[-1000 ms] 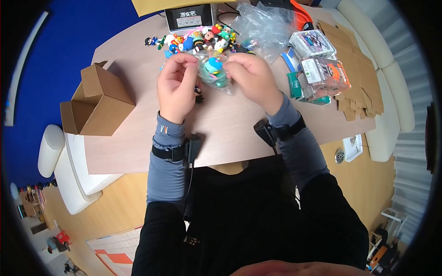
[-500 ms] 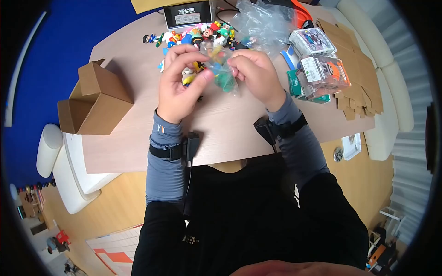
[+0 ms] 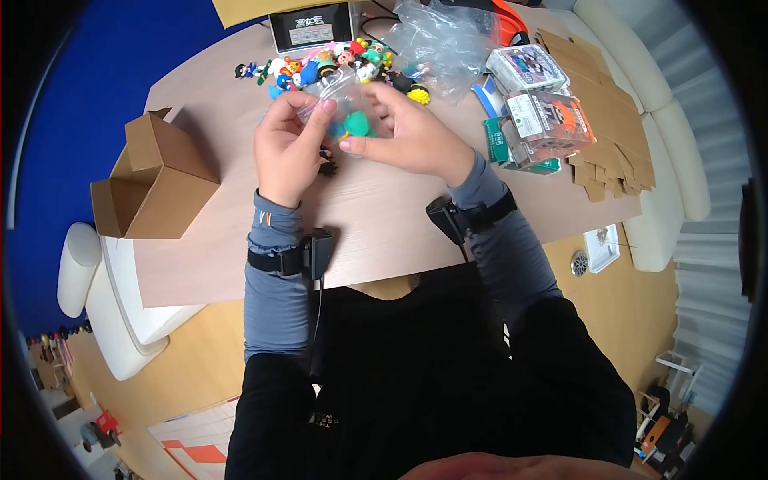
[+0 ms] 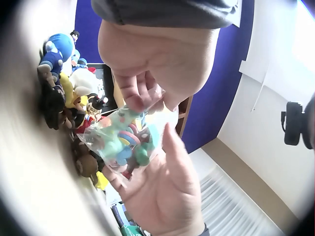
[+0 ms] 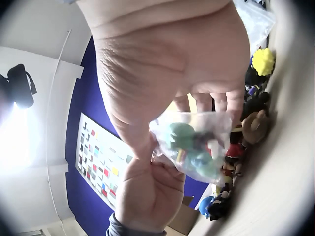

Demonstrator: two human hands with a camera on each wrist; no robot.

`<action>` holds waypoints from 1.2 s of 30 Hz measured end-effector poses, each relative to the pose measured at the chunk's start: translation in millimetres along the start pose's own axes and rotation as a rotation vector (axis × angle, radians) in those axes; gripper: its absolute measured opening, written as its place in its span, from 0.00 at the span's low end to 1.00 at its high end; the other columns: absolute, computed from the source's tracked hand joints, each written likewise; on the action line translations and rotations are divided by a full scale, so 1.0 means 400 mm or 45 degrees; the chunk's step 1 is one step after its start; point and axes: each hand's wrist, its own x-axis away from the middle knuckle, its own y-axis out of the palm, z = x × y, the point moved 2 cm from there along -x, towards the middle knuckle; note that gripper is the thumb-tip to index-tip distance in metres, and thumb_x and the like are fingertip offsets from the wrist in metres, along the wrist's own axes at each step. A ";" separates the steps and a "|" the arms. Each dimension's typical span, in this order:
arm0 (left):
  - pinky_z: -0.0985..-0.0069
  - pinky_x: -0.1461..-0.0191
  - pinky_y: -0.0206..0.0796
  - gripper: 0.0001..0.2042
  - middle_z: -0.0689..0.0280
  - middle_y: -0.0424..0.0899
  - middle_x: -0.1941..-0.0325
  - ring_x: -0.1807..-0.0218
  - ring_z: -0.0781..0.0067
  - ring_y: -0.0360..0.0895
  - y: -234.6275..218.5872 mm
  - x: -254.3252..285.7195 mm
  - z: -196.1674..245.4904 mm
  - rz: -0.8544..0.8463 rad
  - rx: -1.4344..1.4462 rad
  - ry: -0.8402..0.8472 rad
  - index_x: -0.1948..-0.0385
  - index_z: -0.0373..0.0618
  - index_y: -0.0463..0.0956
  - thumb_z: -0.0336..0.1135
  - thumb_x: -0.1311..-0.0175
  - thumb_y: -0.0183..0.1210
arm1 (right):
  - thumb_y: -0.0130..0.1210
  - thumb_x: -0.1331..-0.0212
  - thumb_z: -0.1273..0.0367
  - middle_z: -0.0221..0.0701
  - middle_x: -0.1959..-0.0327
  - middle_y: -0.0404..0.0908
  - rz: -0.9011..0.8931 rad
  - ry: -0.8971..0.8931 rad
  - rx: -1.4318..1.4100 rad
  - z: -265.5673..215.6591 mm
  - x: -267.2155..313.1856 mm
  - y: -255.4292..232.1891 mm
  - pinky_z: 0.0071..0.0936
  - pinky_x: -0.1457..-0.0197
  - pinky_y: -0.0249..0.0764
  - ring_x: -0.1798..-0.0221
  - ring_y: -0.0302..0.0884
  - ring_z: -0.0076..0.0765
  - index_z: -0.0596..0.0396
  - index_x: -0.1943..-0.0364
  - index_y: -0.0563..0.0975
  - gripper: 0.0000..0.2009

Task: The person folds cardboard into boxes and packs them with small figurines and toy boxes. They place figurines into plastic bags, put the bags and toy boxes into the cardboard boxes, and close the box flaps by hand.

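A clear zip bag [image 3: 339, 86] holds small green and blue toy figures [image 3: 357, 123], with pink and yellow bits showing in the left wrist view. My left hand [image 3: 286, 152] pinches the bag between thumb and fingers near its edge. Around the bag's other side, my right hand [image 3: 420, 140] is spread, thumb below and fingers above, all fairly straight. In the right wrist view the bag [image 5: 197, 145] hangs in front of the right fingers. A small dark-haired figure [image 3: 327, 162] lies on the table, partly covered by the left hand.
Behind the hands is a pile of colourful figures [image 3: 308, 70], with a dark boxed display [image 3: 312, 30] beyond. Crumpled clear plastic [image 3: 436, 48] lies to its right. An open cardboard box [image 3: 172, 176] stands left; packaged toys [image 3: 552, 124] and flattened cardboard [image 3: 616, 120] lie right.
The bag has turned in the hands and shifted slightly left. My right hand has gone from pinching the bag to spreading around it, and my left hand has taken the edge.
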 end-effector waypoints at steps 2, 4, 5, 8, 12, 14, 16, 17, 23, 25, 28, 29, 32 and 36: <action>0.85 0.71 0.67 0.07 0.70 0.83 0.66 0.71 0.87 0.75 -0.005 -0.001 0.006 0.043 0.020 -0.037 0.59 0.39 0.77 0.29 0.31 0.66 | 0.73 0.44 0.58 0.38 0.53 0.79 -0.161 0.157 0.060 -0.039 0.003 -0.005 0.29 0.50 0.76 0.53 0.77 0.33 0.61 0.44 0.78 0.28; 0.84 0.71 0.69 0.09 0.70 0.82 0.66 0.73 0.86 0.75 -0.008 -0.001 0.007 0.090 0.110 -0.090 0.56 0.39 0.75 0.29 0.31 0.66 | 0.72 0.43 0.61 0.38 0.53 0.80 -0.160 0.176 -0.032 -0.062 0.004 -0.001 0.29 0.51 0.76 0.54 0.77 0.32 0.60 0.45 0.78 0.25; 0.84 0.71 0.69 0.09 0.70 0.82 0.66 0.73 0.86 0.75 -0.005 -0.002 0.009 0.092 0.110 -0.089 0.56 0.39 0.75 0.29 0.31 0.66 | 0.71 0.42 0.63 0.37 0.53 0.80 -0.159 0.199 -0.118 -0.065 0.004 0.000 0.29 0.52 0.76 0.55 0.78 0.30 0.60 0.47 0.79 0.22; 0.84 0.68 0.70 0.14 0.68 0.80 0.61 0.69 0.85 0.75 0.004 -0.003 0.010 0.178 0.097 -0.032 0.49 0.41 0.74 0.26 0.33 0.65 | 0.69 0.39 0.66 0.34 0.51 0.81 -0.190 0.044 -0.042 -0.036 -0.004 0.001 0.27 0.54 0.76 0.55 0.78 0.25 0.61 0.50 0.79 0.18; 0.82 0.60 0.69 0.12 0.65 0.78 0.55 0.59 0.80 0.77 -0.015 -0.005 -0.014 0.173 -0.391 0.193 0.52 0.43 0.82 0.23 0.36 0.63 | 0.70 0.40 0.67 0.33 0.51 0.81 -0.269 0.260 -0.217 -0.028 0.006 0.006 0.26 0.53 0.77 0.54 0.78 0.23 0.62 0.47 0.77 0.21; 0.77 0.52 0.69 0.07 0.64 0.80 0.54 0.55 0.72 0.78 -0.017 -0.009 -0.021 0.086 -0.628 0.325 0.60 0.42 0.87 0.26 0.35 0.61 | 0.67 0.37 0.73 0.31 0.44 0.75 -0.193 0.251 -0.409 -0.016 0.004 0.016 0.23 0.46 0.79 0.42 0.76 0.25 0.59 0.35 0.68 0.28; 0.76 0.48 0.69 0.10 0.63 0.83 0.53 0.51 0.73 0.78 -0.020 -0.017 -0.037 -0.061 -0.392 0.109 0.53 0.39 0.85 0.31 0.32 0.63 | 0.69 0.39 0.73 0.32 0.46 0.76 -0.138 0.296 -0.245 -0.025 0.002 0.002 0.25 0.46 0.79 0.44 0.78 0.26 0.56 0.37 0.67 0.28; 0.76 0.47 0.70 0.12 0.63 0.84 0.52 0.50 0.75 0.78 -0.008 -0.014 -0.036 -0.107 -0.283 -0.005 0.50 0.38 0.84 0.32 0.31 0.64 | 0.69 0.40 0.73 0.32 0.47 0.76 -0.101 0.268 -0.187 -0.022 -0.001 0.000 0.25 0.45 0.78 0.45 0.78 0.27 0.56 0.38 0.67 0.28; 0.79 0.49 0.71 0.20 0.64 0.85 0.52 0.52 0.80 0.78 0.007 0.001 -0.014 -0.212 -0.326 -0.212 0.41 0.34 0.77 0.36 0.30 0.65 | 0.67 0.41 0.78 0.34 0.36 0.72 -0.195 0.135 -0.287 -0.042 -0.008 -0.012 0.28 0.42 0.79 0.37 0.75 0.29 0.56 0.33 0.66 0.32; 0.81 0.51 0.72 0.21 0.66 0.86 0.53 0.54 0.81 0.79 0.004 -0.002 -0.018 -0.202 -0.184 -0.205 0.41 0.34 0.76 0.37 0.30 0.65 | 0.66 0.42 0.80 0.33 0.32 0.69 -0.210 0.199 -0.428 -0.065 -0.003 -0.017 0.28 0.40 0.78 0.37 0.74 0.30 0.56 0.30 0.64 0.35; 0.82 0.51 0.72 0.21 0.66 0.86 0.53 0.55 0.82 0.80 0.001 -0.003 -0.026 -0.104 -0.080 -0.267 0.41 0.34 0.75 0.36 0.29 0.65 | 0.67 0.42 0.78 0.33 0.33 0.69 -0.086 0.230 -0.395 -0.103 0.005 -0.033 0.29 0.42 0.78 0.38 0.74 0.30 0.53 0.32 0.67 0.32; 0.82 0.52 0.73 0.21 0.66 0.86 0.53 0.55 0.83 0.80 0.011 -0.001 -0.016 -0.086 -0.010 -0.233 0.41 0.34 0.75 0.36 0.29 0.65 | 0.67 0.43 0.77 0.34 0.34 0.70 -0.022 0.135 -0.080 -0.140 0.013 -0.052 0.30 0.41 0.77 0.39 0.74 0.33 0.53 0.36 0.71 0.29; 0.82 0.52 0.73 0.20 0.67 0.86 0.54 0.55 0.83 0.81 0.011 -0.002 -0.005 -0.067 0.056 -0.219 0.41 0.33 0.75 0.36 0.29 0.64 | 0.67 0.46 0.76 0.36 0.37 0.72 0.097 -0.109 0.469 -0.216 0.045 -0.134 0.34 0.37 0.73 0.39 0.74 0.39 0.51 0.43 0.78 0.23; 0.82 0.52 0.73 0.20 0.67 0.86 0.54 0.56 0.83 0.81 0.004 -0.004 -0.008 -0.019 0.028 -0.239 0.42 0.33 0.75 0.36 0.29 0.64 | 0.58 0.55 0.79 0.42 0.37 0.73 0.184 -0.176 1.220 -0.324 0.117 -0.289 0.43 0.28 0.64 0.32 0.69 0.53 0.50 0.49 0.81 0.24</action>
